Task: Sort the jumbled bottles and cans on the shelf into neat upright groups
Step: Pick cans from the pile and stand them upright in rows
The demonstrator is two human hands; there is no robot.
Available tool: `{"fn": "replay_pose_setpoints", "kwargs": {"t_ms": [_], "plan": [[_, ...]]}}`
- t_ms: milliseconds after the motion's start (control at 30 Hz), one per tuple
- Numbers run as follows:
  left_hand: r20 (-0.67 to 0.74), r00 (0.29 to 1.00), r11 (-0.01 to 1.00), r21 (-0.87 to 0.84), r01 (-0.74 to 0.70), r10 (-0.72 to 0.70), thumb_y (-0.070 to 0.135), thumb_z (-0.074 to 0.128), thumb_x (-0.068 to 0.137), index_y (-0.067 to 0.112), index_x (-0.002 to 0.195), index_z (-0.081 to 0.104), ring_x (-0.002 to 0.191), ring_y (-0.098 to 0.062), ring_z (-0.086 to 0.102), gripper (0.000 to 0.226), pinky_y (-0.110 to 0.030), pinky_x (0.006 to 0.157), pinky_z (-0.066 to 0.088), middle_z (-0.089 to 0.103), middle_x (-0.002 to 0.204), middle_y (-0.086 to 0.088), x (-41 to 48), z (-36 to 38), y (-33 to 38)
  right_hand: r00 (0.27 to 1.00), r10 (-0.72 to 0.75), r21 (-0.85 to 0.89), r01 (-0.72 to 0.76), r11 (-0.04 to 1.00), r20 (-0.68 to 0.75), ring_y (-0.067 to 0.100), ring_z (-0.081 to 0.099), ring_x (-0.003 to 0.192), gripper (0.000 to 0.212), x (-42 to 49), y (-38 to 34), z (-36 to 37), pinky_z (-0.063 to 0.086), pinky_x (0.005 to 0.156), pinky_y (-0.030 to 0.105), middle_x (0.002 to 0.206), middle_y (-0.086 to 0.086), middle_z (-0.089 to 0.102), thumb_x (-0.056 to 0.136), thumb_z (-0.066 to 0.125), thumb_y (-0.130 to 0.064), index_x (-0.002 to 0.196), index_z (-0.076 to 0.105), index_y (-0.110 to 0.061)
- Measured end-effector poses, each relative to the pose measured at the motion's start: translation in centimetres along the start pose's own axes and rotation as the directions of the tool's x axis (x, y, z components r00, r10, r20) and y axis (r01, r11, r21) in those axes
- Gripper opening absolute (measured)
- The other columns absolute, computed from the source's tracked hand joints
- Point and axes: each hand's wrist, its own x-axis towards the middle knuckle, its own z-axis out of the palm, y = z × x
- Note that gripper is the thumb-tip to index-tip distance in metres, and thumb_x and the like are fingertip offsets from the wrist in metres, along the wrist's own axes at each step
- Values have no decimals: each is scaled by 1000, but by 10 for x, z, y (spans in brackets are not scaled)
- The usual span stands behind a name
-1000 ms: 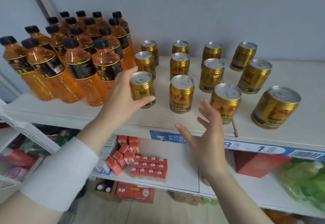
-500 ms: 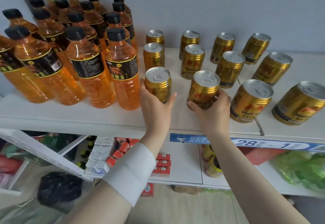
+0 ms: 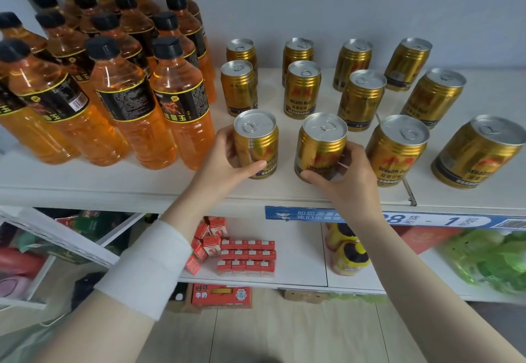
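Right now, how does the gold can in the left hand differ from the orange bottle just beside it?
The gold can is short, opaque metal with a silver pull-tab lid; the orange bottle is taller, clear plastic with a black cap. The left hand grips the can; no hand grips the bottle. Both are upright near the front of the white shelf.

The right hand [image 3: 350,180], which a second ago hovered with spread fingers below the front edge of the shelf [image 3: 113,186] and touched nothing, is now up on the shelf and grips the next can [image 3: 321,146], thumb across its lower front and fingers round its right side. That grip first shows half a second ago. The gap between this can and the left can [image 3: 256,140] is narrower than before.
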Motion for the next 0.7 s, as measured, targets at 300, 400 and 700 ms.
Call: {"fn": "replay_pose_setpoints", "kwargs": {"t_ms": [300,400,700], "plan": [[-348,930,967,254,-24,114,25,85,63,12,132,37,114,-9,49,85,-9,83,40,50,126,3,-13,29,13,999,-30,-29,29,999,-32,20,54,114,79,-2,0,4,44,91,25,124,6,56,62,84,-26,128,44,-9],[-178,984,995,97,3,15,13,84,62,22,126,34,120,-14,51,82,-31,101,46,50,131,0,-8,9,8,999,-26,-22,26,999,-34,20,54,113,78,-3,-1,5,44,91,25,123,6,56,62,84,-26,128,44,-10],[-157,987,989,146,-23,46,17,81,67,14,137,36,119,-10,51,83,-21,94,45,51,134,1,-16,1,12,999,-34,-13,34,999,6,6,49,101,72,-7,1,-1,39,85,17,125,5,56,66,82,-19,128,46,-9]]}}
